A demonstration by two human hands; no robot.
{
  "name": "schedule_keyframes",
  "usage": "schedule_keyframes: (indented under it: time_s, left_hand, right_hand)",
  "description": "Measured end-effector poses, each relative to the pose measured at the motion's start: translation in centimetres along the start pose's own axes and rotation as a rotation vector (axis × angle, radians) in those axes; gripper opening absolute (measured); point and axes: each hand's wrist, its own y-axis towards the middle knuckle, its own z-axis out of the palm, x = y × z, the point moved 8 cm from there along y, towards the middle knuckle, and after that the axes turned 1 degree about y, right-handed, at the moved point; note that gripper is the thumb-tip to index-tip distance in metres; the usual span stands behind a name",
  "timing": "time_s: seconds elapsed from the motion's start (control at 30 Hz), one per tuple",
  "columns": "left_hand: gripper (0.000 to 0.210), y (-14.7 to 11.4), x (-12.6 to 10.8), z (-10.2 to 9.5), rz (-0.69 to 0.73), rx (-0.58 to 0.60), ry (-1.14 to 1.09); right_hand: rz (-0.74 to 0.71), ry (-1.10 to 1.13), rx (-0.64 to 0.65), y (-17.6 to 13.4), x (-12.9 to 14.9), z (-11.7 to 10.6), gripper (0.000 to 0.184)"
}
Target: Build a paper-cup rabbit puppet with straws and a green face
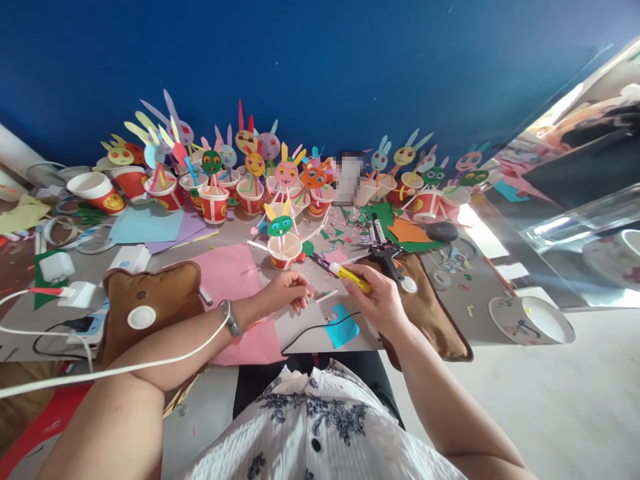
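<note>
My left hand (286, 291) is closed in a pinch on a small pink paper piece (311, 291), above a pink paper sheet (240, 280). In my right hand (379, 297) is a yellow pen-shaped tool (356, 277) with a whitish front end, pointing left; its exact kind is unclear. A thin white strip (327, 295) lies between the hands. Just beyond them stands a paper cup (285, 251) with a green rabbit face (280, 227) with yellow ears above it. A black glue gun (385, 253) rests beyond my right hand.
Several red-and-white cups (214, 205) with paper animal faces line the blue wall (320, 80). Brown cushions (155, 303) lie at both sides. White chargers and cables (80, 295) are at left, one cable crossing my left arm. Paper scraps, a blue paper (342, 325) and a plate (550, 321) are about.
</note>
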Motion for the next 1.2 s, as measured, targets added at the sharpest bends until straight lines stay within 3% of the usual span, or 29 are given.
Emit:
schedule_keyframes:
  time_s: [0.2,0.53,0.93,1.2]
  left_hand:
    - [0.012,0.2,0.2,-0.2,-0.009,-0.033,-0.094]
    - [0.018,-0.3,-0.6,-0.6,0.048,-0.022,-0.114]
    - [0.021,-0.3,-0.7,-0.1,0.076,0.059,-0.148]
    - [0.044,-0.1,-0.2,0.3,0.059,0.130,-0.159]
  right_hand:
    - [0.052,0.094,-0.158,-1.6,-0.2,0.1,0.016]
    - [0.091,0.191,-0.157,-1.9,0.6,2.5,0.013]
    - [-0.245,-0.073,-0.077,-1.7,2.3,4.4,0.011]
    - [-0.456,-0.223,-0.073,-2.1,2.9,4.9,0.020]
